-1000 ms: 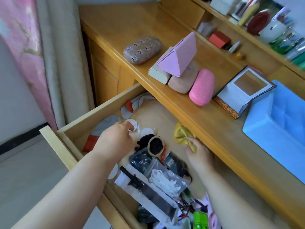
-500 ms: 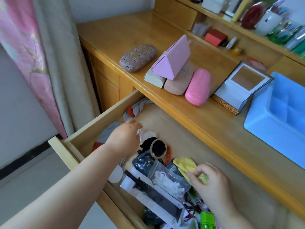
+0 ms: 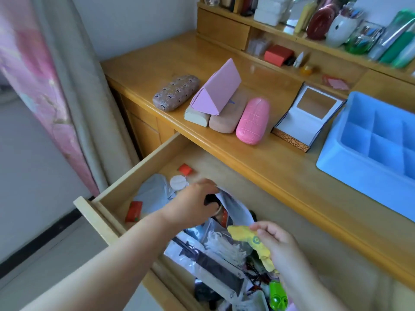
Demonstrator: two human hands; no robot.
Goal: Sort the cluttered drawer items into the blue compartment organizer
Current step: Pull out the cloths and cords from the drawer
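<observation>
Half a second ago our left hand point(image 3: 193, 204) was only reaching over the round white lid at the back of the open wooden drawer point(image 3: 143, 167). Now it has drawn nearer and pinches the corner of a flat white-and-grey plastic packet point(image 3: 233, 208), lifted clear of the clutter. Our right hand point(image 3: 275, 243) has also risen a little with the crumpled yellow cloth point(image 3: 253, 242), which a second ago sat lower and farther back against the drawer floor.

We read this as both hands now carrying one item each, so the picking part of this round looks done. The transfer to the light blue plastic compartment organizer point(image 3: 350, 169) is not yet made. That tray sits on the desktop to the right, well apart from both hands, and the cells we can see hold nothing.

Our left forearm stretches diagonally from the lower left across the drawer's front edge, the back of the hand facing up, fingers curled down around the packet's edge above a dark round object we cannot identify. Our right hand hangs over the near right part of the drawer, thumb and fingers closed around the cloth, whose loose end trails down past the palm. The remaining jumble of bags and cords point(image 3: 224, 248) lies beneath both hands.
</observation>
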